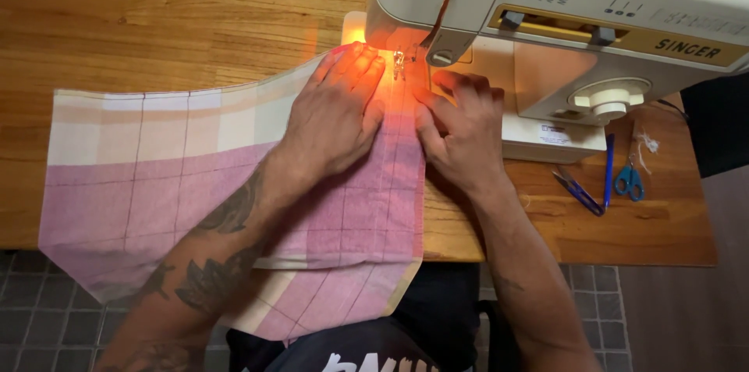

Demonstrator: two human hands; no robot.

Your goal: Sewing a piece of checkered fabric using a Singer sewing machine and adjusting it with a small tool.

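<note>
L hand (337, 110): flat, palm down on checked fabric (156, 177), fingers (360, 67) close together, tips just left of presser foot (399, 64); holds nothing, just presses.
R hand (460, 130): on fabric's right edge, fingers (468, 89) bent, tips pressing cloth beside needle area; pinch or not, can't tell.
Fabric: pink/cream check, spread over table (156, 21), front part hanging off table edge toward lap, far end under presser foot, lit orange by machine lamp.
Sewing machine (562, 21): white, back right of table, hands right at its foot.
Blue pen (608, 169): on table, right of R hand.
Thread snips (577, 191): blue, just beside pen.
Sm. blue scissors (629, 181): right of pen.
Floor (47, 317): grey tiles below table.
</note>
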